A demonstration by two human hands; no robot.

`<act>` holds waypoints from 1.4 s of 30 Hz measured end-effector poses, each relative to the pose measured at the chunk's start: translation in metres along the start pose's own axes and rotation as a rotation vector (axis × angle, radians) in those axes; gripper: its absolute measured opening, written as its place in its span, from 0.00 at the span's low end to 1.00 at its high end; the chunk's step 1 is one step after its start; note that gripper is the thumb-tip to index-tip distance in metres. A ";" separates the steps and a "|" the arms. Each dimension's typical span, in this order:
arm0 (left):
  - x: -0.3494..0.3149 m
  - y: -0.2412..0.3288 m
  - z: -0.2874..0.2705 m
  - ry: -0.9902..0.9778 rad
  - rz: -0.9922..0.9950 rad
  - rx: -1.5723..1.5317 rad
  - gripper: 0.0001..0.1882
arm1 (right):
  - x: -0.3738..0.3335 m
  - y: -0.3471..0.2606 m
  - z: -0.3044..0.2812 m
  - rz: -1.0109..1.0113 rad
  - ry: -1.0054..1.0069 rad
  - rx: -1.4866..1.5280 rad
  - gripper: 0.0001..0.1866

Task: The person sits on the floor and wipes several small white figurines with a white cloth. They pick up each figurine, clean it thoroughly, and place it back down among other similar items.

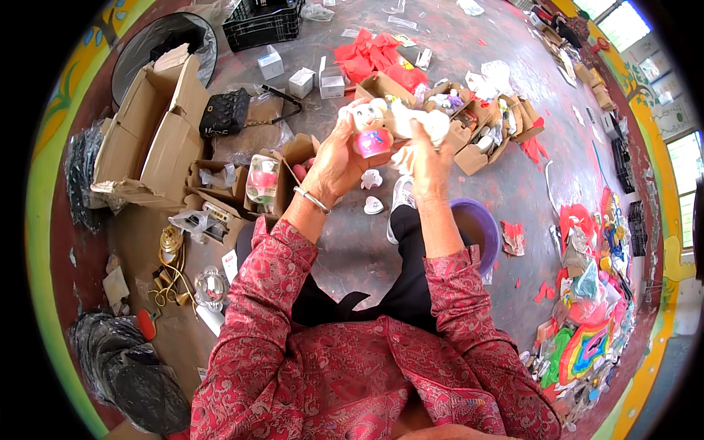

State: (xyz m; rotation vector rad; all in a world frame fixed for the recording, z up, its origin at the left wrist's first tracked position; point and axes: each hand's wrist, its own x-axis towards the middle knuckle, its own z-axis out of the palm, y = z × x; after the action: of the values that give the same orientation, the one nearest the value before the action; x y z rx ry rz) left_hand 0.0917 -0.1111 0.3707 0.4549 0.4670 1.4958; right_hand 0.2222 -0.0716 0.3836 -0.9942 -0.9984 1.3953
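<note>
In front of me my left hand [331,163] is closed around a small animal figurine [372,132] with a cream head and a pink body with a blue bow. My right hand [431,165] grips a white cloth [418,123], smeared by motion, right beside the figurine. Whether the cloth touches it I cannot tell. Below my hands, on the floor, lie two small white pieces, one scalloped [372,178] and one heart-like [373,205]. My white shoe [402,194] is just under my right hand.
Open cardboard boxes [484,139] with small items stand ahead to the right. To my left are a tall carton [150,139], a black quilted handbag [224,114] and a boxed pink item [262,178]. A purple bucket [484,227] sits by my right leg. Mixed scraps [587,293] pile up at far right.
</note>
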 end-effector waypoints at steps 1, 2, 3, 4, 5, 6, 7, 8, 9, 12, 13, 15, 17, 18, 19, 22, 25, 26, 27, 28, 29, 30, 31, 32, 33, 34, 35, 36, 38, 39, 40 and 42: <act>0.001 -0.001 -0.005 0.012 0.002 0.022 0.24 | 0.003 0.000 -0.005 -0.064 -0.003 0.017 0.10; 0.000 -0.001 -0.008 0.034 0.007 0.036 0.24 | 0.005 0.001 -0.007 -0.128 -0.005 0.034 0.10; 0.001 -0.002 -0.008 0.055 0.011 0.052 0.23 | 0.003 0.000 -0.007 -0.289 0.009 -0.114 0.11; 0.001 -0.003 -0.009 0.074 0.014 0.068 0.23 | 0.002 0.002 -0.008 -0.455 -0.019 -0.329 0.12; 0.002 -0.005 -0.009 0.090 0.030 0.077 0.22 | 0.001 0.008 -0.008 -0.620 -0.045 -0.546 0.12; 0.004 -0.008 -0.007 0.105 0.044 0.087 0.21 | -0.001 0.012 -0.008 -0.782 -0.070 -0.763 0.12; 0.008 -0.011 -0.006 0.113 0.055 0.101 0.21 | -0.011 0.007 0.000 -0.730 -0.192 -0.891 0.13; 0.010 -0.017 -0.015 0.109 0.075 0.135 0.19 | -0.014 0.013 0.006 -0.857 -0.254 -0.880 0.13; 0.012 -0.019 -0.023 0.121 0.103 0.125 0.19 | -0.012 0.019 0.006 -0.996 -0.305 -0.922 0.13; 0.022 -0.026 -0.046 0.033 0.127 0.043 0.18 | -0.021 0.014 0.015 -1.072 -0.333 -0.924 0.15; 0.015 -0.018 -0.034 0.038 0.090 0.010 0.17 | -0.020 0.010 0.016 -1.040 -0.351 -0.922 0.14; 0.012 -0.012 -0.026 -0.032 0.028 -0.070 0.16 | -0.019 -0.005 0.014 -0.987 -0.375 -0.942 0.11; 0.023 -0.017 -0.037 -0.117 -0.039 -0.157 0.17 | -0.019 -0.007 0.012 -0.946 -0.283 -0.904 0.11; 0.023 -0.018 -0.031 -0.046 -0.052 -0.116 0.17 | -0.020 -0.005 0.009 -0.912 -0.233 -0.891 0.10; 0.023 -0.018 -0.023 0.028 -0.061 -0.074 0.18 | -0.017 -0.005 0.005 -0.808 -0.185 -0.884 0.10; 0.014 -0.006 -0.014 0.086 -0.113 -0.003 0.20 | 0.000 0.005 -0.009 -0.587 -0.073 -0.901 0.10; 0.005 0.006 -0.022 0.101 -0.109 0.000 0.19 | 0.020 0.012 -0.016 -0.268 0.020 -0.638 0.11; 0.007 0.008 -0.029 0.121 -0.123 -0.025 0.20 | 0.025 0.014 -0.021 -0.131 -0.027 -0.264 0.11; 0.008 0.006 -0.018 0.115 -0.157 -0.094 0.20 | 0.054 0.043 -0.052 -0.070 0.047 -0.203 0.10; 0.003 0.012 -0.021 0.084 -0.159 -0.096 0.22 | 0.053 0.033 -0.054 0.125 0.000 -0.218 0.08; 0.001 0.011 -0.029 -0.054 -0.152 -0.070 0.23 | 0.034 0.010 -0.039 0.058 0.014 -0.069 0.08; -0.004 0.009 -0.018 0.011 -0.141 -0.044 0.23 | 0.021 -0.006 -0.030 -0.017 0.049 0.079 0.08; -0.005 0.008 -0.014 -0.005 -0.156 -0.057 0.21 | 0.020 -0.006 -0.034 -0.015 0.047 0.095 0.10; -0.007 0.009 -0.014 -0.024 -0.162 -0.067 0.19 | 0.022 -0.005 -0.033 -0.020 0.038 0.115 0.11; -0.009 0.009 -0.014 -0.022 -0.130 0.009 0.19 | 0.023 -0.007 -0.031 -0.034 0.023 0.079 0.12; -0.010 0.008 -0.014 -0.022 -0.102 0.086 0.19 | 0.021 -0.006 -0.026 -0.052 0.020 0.116 0.13; -0.012 0.008 -0.014 -0.024 -0.077 0.164 0.21 | 0.017 -0.003 -0.020 -0.072 0.020 0.153 0.13; -0.013 0.007 -0.014 -0.043 -0.065 0.195 0.23 | 0.016 -0.003 -0.014 -0.101 0.018 0.188 0.13; -0.013 0.002 -0.015 -0.084 -0.047 0.259 0.29 | 0.013 -0.002 -0.010 -0.307 -0.087 0.014 0.14; -0.012 -0.002 -0.018 -0.080 -0.065 0.280 0.29 | 0.011 0.000 -0.008 -0.405 -0.165 -0.095 0.14; -0.010 -0.003 -0.020 -0.115 -0.071 0.343 0.27 | 0.009 0.001 -0.005 -0.503 -0.243 -0.205 0.15; -0.006 -0.005 -0.023 -0.189 -0.088 0.471 0.24 | 0.003 0.000 0.002 -0.783 -0.426 -0.541 0.17</act>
State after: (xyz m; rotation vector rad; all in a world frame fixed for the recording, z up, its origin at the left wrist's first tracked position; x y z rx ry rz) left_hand 0.0832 -0.1176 0.3491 0.9244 0.6825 1.2384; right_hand 0.2200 -0.0689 0.3841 -0.5505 -1.8995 0.6823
